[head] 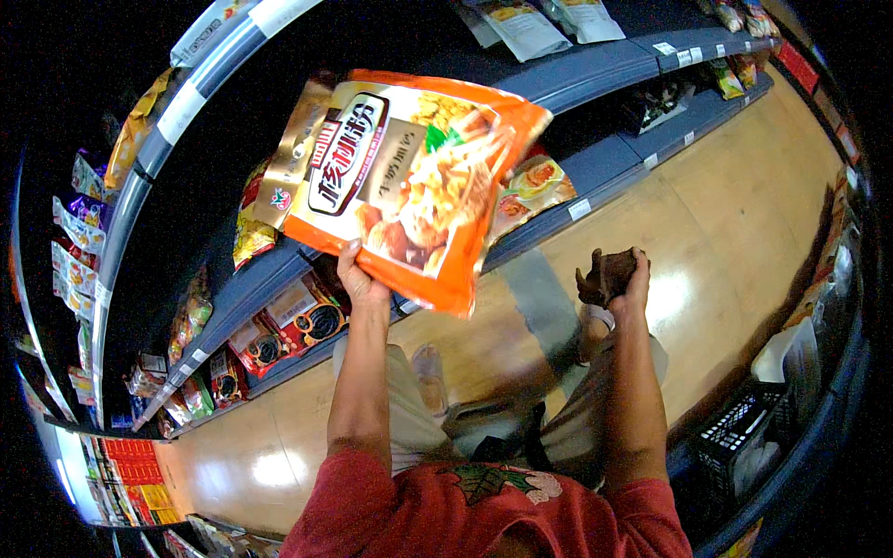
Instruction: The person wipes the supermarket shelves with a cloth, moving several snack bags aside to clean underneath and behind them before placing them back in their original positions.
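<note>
My left hand (363, 282) grips the lower edge of a large orange, white and gold food bag (418, 188), its thumb on the front. Pictures of walnuts and printed writing cover the bag, which is tilted and raised before the dark shelving. Over the floor to the right, my right hand (631, 279) is closed on a crumpled dark brown cloth (605, 275). Partly hidden behind the orange bag, another printed food bag (534, 192) rests on the lower shelf (600, 174).
Yellow packets (252, 223) and red packages (296, 317) sit on the shelves at left. White pouches (537, 28) stand on the upper shelf (593, 73). A black plastic crate (739, 425) is at lower right. Tan floor (732, 202) runs along the shelving.
</note>
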{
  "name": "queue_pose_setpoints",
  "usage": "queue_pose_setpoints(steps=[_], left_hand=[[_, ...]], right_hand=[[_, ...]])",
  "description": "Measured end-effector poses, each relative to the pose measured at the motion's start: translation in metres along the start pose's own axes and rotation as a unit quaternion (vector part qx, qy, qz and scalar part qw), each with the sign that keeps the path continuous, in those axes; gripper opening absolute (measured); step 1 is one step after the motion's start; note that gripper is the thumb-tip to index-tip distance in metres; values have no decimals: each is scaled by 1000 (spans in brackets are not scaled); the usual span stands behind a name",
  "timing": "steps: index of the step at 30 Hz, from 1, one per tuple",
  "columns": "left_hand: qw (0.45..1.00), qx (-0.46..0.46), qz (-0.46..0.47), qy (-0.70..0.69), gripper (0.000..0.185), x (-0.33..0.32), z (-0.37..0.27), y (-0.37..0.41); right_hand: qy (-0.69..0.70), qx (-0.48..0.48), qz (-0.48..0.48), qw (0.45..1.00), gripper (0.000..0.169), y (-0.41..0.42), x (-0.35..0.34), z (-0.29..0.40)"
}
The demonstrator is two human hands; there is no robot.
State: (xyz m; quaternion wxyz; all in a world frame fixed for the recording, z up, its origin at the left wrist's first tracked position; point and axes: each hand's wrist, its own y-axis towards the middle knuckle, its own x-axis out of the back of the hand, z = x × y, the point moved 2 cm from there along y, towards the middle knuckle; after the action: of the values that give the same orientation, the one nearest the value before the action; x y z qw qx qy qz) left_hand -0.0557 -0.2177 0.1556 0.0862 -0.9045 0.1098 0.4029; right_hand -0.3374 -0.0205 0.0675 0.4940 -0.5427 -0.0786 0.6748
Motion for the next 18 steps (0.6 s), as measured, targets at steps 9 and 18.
queue_pose_setpoints(steps=[9,18], left_hand=[[951,303,8,65,45,9,54,-99],[897,436,-68,-30,42,53,119,-145]], right_hand=[[6,114,57,992,29,49,107,76],[82,43,-77,993,30,1,105,86]])
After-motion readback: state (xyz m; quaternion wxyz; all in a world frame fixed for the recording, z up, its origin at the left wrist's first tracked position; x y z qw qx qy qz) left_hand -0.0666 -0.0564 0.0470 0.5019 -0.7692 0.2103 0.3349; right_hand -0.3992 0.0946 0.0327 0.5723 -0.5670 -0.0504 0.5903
